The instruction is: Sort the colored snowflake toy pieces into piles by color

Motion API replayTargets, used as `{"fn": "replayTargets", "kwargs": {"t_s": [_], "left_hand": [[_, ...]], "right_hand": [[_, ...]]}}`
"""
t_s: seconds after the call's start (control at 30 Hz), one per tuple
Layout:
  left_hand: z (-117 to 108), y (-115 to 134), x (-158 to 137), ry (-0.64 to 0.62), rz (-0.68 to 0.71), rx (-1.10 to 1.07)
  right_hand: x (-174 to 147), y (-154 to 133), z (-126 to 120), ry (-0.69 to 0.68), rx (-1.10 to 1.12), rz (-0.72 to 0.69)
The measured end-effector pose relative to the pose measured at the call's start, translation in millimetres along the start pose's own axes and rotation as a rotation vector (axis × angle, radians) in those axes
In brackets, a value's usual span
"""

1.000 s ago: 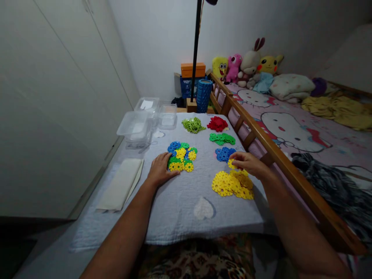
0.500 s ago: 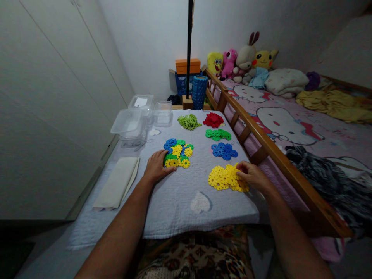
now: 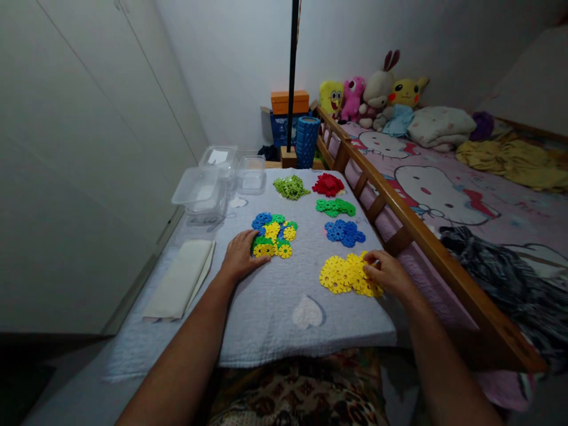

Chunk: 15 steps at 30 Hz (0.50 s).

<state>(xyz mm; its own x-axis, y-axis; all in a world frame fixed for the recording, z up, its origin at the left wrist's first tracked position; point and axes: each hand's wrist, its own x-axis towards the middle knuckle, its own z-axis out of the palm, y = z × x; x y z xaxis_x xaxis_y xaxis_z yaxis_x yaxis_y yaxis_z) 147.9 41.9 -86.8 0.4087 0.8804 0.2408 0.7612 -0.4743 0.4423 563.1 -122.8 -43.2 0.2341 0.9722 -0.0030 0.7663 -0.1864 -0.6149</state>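
My left hand (image 3: 243, 255) rests on the cloth with thumb and fingers apart. It curves round the near-left side of a mixed pile of plastic snowflake discs (image 3: 271, 231) in blue, green and yellow. At the right, my right hand (image 3: 389, 273) is at the edge of a spread of yellow snowflake discs (image 3: 335, 275). Its thumb and forefinger pinch a yellow disc there; the other fingers are curled. Beyond it lie blue discs (image 3: 344, 232), green discs (image 3: 336, 206), red discs (image 3: 328, 184) and lime-green discs (image 3: 290, 187) in separate piles.
Clear plastic containers (image 3: 204, 198) stand at the back left, with a smaller one (image 3: 252, 174) beside them. A folded off-white cloth (image 3: 180, 281) lies at the left. The wooden bed rail (image 3: 402, 239) runs along the right side. A black pole (image 3: 291, 77) rises at the back.
The whole view has shifted slightly. Both hands keep nearly the same places, the left beside the mixed pile and the right at the yellow discs.
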Motion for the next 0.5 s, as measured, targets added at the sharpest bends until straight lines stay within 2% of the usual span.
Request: {"fn": "replayTargets", "kwargs": {"t_s": [0.1,0.23,0.33,0.43,0.5], "left_hand": [[1.0,-0.7,0.3,0.004,-0.001,-0.004],[0.2,-0.5,0.6,0.011,-0.011,-0.021],[-1.9,0.5,0.3,0.009,-0.019,-0.035],[-2.2,0.6,0.1,0.01,-0.019,-0.045],[-0.7,-0.4,0.3,0.019,-0.015,-0.05]], "right_hand": [[4.7,-9.7,-0.9,0.018,-0.01,-0.037],[19.0,-50.1,9.5,0.004,0.014,-0.089],[32.2,-90.4,33.9,-0.091,0.017,-0.163],[43.3,-126.4,68.5,-0.198,-0.037,-0.278],[48.8,-145.0,91.5,-0.217,-0.09,-0.295]]}}
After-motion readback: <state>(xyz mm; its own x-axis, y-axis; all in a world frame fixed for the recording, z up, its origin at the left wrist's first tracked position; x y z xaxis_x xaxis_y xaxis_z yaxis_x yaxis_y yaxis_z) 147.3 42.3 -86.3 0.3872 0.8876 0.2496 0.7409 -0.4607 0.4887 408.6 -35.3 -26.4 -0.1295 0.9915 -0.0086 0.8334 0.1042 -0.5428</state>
